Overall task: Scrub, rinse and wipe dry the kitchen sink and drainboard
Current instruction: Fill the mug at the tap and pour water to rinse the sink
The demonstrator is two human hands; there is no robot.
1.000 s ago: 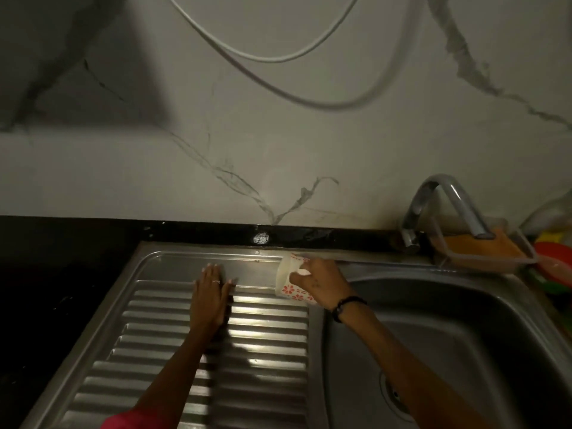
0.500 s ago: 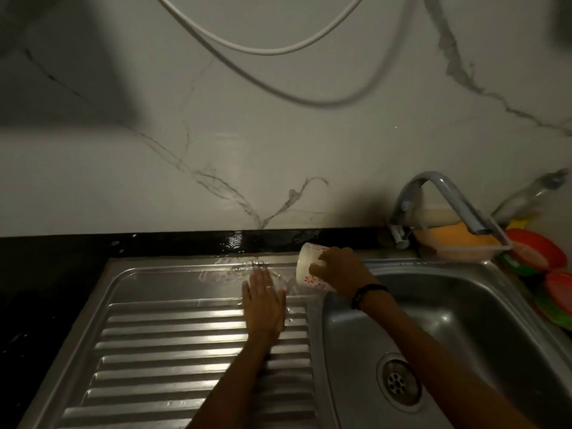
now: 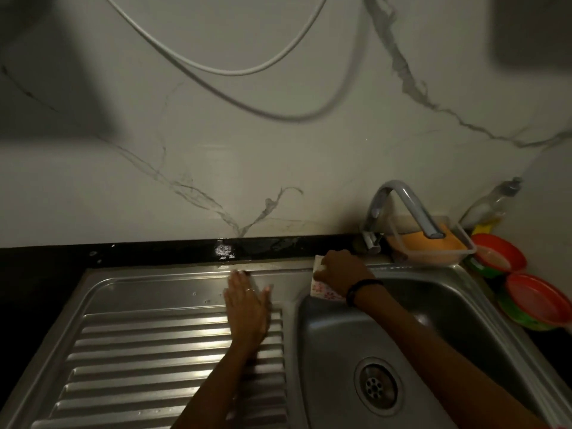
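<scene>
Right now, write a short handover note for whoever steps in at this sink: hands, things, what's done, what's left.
Left hand: flat, fingers straight, pressing on the drainboard near its back right corner.
Right hand: grips a floral cup at the back left rim of the sink, below the tap.
Done: drainboard looks wet, so rinsing is under way; scrubbing can't be confirmed.
Left: finish rinsing drainboard and sink, then wipe both dry. No cloth in view.

Glossy ribbed steel drainboard [image 3: 148, 351], smooth steel sink [image 3: 439, 308], veined marble wall [image 3: 278, 156]
</scene>
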